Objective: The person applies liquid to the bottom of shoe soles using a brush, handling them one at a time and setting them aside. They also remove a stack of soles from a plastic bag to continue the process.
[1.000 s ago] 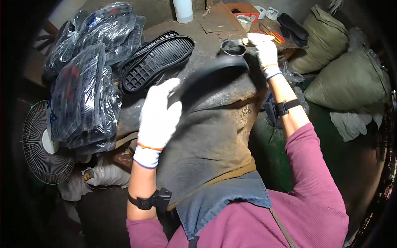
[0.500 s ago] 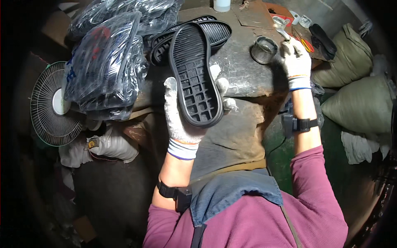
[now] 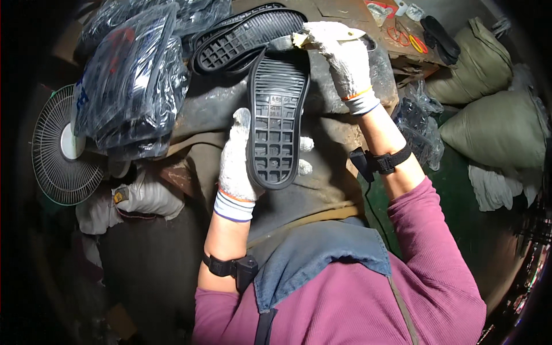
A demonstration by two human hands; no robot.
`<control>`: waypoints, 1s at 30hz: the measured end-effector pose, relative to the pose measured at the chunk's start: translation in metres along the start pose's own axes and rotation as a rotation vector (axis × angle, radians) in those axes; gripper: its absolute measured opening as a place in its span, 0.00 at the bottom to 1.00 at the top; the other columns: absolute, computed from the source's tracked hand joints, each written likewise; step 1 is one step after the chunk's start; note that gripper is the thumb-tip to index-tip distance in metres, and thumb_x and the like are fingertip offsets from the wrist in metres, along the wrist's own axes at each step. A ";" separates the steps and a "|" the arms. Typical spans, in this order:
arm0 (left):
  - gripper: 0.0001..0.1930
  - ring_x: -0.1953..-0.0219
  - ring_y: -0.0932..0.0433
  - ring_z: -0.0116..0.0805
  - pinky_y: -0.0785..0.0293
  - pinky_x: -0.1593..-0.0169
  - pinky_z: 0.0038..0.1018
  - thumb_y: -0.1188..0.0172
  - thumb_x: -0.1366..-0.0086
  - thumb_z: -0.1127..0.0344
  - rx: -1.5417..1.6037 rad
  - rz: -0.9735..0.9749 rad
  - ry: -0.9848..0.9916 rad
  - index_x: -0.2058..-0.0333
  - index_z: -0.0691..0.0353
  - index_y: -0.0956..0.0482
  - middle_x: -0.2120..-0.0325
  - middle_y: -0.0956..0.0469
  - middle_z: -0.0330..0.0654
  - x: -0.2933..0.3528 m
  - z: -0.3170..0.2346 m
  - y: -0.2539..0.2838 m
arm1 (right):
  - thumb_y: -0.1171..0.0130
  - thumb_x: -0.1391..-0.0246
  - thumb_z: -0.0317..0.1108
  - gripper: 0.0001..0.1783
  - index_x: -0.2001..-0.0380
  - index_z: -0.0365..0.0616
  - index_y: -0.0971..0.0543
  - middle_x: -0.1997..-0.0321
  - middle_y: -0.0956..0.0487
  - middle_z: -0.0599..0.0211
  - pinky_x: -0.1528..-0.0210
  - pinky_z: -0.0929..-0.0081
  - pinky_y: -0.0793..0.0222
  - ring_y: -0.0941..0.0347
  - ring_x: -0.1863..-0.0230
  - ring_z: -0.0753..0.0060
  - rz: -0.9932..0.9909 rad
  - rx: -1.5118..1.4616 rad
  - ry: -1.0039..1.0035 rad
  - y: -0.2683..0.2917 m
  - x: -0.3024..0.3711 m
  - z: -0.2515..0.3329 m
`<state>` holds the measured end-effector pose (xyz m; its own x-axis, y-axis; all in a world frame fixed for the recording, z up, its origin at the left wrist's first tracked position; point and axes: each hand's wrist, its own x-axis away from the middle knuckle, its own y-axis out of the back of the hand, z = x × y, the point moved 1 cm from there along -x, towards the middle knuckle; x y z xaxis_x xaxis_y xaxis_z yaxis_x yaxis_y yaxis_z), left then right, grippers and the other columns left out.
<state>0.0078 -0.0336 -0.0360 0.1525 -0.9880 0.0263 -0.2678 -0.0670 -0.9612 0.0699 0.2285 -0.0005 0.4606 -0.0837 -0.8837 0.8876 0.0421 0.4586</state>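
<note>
My left hand (image 3: 234, 158), in a white knit glove, is closed around a black shoe sole (image 3: 275, 129). Its thumb lies along the left edge and fingertips show past the right edge. The sole's ribbed toe half points away from me, and square hollows fill the heel half nearer me. In my gloved right hand (image 3: 340, 54) is a brush (image 3: 282, 43), gripped above the sole's far end. The bristles are at the toe edge; whether they touch it I cannot tell. Behind that hand, a round can (image 3: 370, 42) is mostly hidden.
More black soles (image 3: 247, 40) lie stacked on the worn bench (image 3: 333, 8). Plastic-wrapped bundles (image 3: 129, 86) stand at left beside a fan (image 3: 69, 144). Scissors with orange handles (image 3: 418, 44) and a dark sole (image 3: 440, 40) lie far right, near green sacks (image 3: 491, 123).
My right hand has swung left from beside the can, bringing the brush to the sole's toe end. The left hand has tilted the sole more upright and shifted slightly left and nearer me.
</note>
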 end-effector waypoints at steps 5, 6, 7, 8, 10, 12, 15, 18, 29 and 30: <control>0.38 0.41 0.26 0.74 0.25 0.49 0.75 0.62 0.22 0.36 0.185 0.050 0.040 0.28 0.60 0.38 0.32 0.33 0.55 -0.002 0.007 0.003 | 0.38 0.38 0.31 0.12 0.54 0.40 0.14 0.56 0.13 0.68 0.56 0.80 0.22 0.19 0.60 0.79 0.151 -0.880 -0.662 0.015 0.009 0.058; 0.37 0.41 0.25 0.74 0.24 0.49 0.74 0.61 0.22 0.36 0.185 0.078 0.035 0.30 0.60 0.36 0.33 0.30 0.54 -0.006 0.008 0.007 | 0.36 0.38 0.31 0.12 0.54 0.39 0.14 0.56 0.13 0.68 0.54 0.80 0.22 0.18 0.58 0.78 0.180 -0.905 -0.688 0.017 0.013 0.067; 0.36 0.42 0.24 0.72 0.24 0.48 0.74 0.61 0.23 0.36 0.174 0.111 -0.005 0.31 0.59 0.33 0.35 0.28 0.53 -0.006 0.008 0.010 | 0.34 0.40 0.29 0.12 0.54 0.38 0.15 0.56 0.13 0.67 0.50 0.78 0.22 0.18 0.56 0.77 0.171 -0.966 -0.707 0.021 0.017 0.078; 0.37 0.39 0.27 0.69 0.29 0.43 0.74 0.59 0.24 0.35 0.209 0.150 -0.030 0.31 0.57 0.33 0.35 0.28 0.54 -0.009 0.011 0.007 | 0.32 0.42 0.25 0.13 0.54 0.37 0.16 0.55 0.13 0.67 0.48 0.76 0.22 0.18 0.55 0.77 0.195 -1.087 -0.768 0.027 0.021 0.088; 0.39 0.44 0.20 0.62 0.21 0.48 0.64 0.59 0.24 0.34 0.096 -0.043 -0.089 0.32 0.64 0.34 0.37 0.26 0.54 -0.009 0.011 0.016 | 0.31 0.43 0.25 0.13 0.54 0.36 0.17 0.54 0.12 0.66 0.47 0.74 0.22 0.18 0.55 0.78 0.253 -1.142 -0.832 0.040 0.027 0.108; 0.35 0.50 0.18 0.57 0.18 0.50 0.57 0.57 0.24 0.38 0.228 -0.321 -0.169 0.38 0.66 0.27 0.44 0.20 0.54 -0.017 0.007 0.012 | 0.27 0.46 0.28 0.18 0.52 0.38 0.16 0.54 0.12 0.68 0.42 0.71 0.24 0.19 0.53 0.78 0.450 -1.099 -0.868 0.054 0.031 0.117; 0.31 0.41 0.24 0.44 0.32 0.32 0.43 0.57 0.23 0.41 0.120 0.332 0.036 0.39 0.62 0.25 0.43 0.21 0.48 -0.014 -0.016 0.016 | 0.25 0.48 0.28 0.18 0.53 0.42 0.14 0.54 0.12 0.70 0.39 0.70 0.26 0.19 0.52 0.78 0.480 -1.108 -0.830 0.073 0.041 0.118; 0.33 0.35 0.29 0.43 0.37 0.27 0.36 0.47 0.26 0.41 -1.152 -0.184 -0.302 0.37 0.65 0.27 0.37 0.24 0.44 -0.007 -0.028 0.011 | 0.25 0.48 0.28 0.16 0.55 0.44 0.13 0.54 0.12 0.69 0.38 0.69 0.27 0.19 0.51 0.76 0.518 -1.110 -0.867 0.089 0.043 0.110; 0.30 0.57 0.13 0.48 0.11 0.63 0.38 0.53 0.20 0.47 -0.671 -0.200 0.046 0.34 0.67 0.32 0.50 0.18 0.57 0.018 -0.032 -0.018 | 0.35 0.40 0.28 0.11 0.54 0.40 0.14 0.57 0.12 0.69 0.50 0.77 0.23 0.18 0.56 0.80 0.320 -0.671 -0.867 0.095 0.015 0.065; 0.30 0.57 0.13 0.48 0.11 0.63 0.38 0.53 0.20 0.47 -0.668 -0.192 0.050 0.34 0.67 0.32 0.50 0.18 0.57 0.016 -0.028 -0.019 | 0.34 0.40 0.30 0.11 0.55 0.42 0.13 0.57 0.12 0.68 0.50 0.77 0.23 0.17 0.57 0.79 0.316 -0.561 -0.792 0.095 0.011 0.055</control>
<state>-0.0117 -0.0521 -0.0093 0.2157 -0.9543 0.2069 -0.7707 -0.2965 -0.5640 0.1595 0.1765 0.0385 0.7215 -0.6138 -0.3205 0.6918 0.6196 0.3708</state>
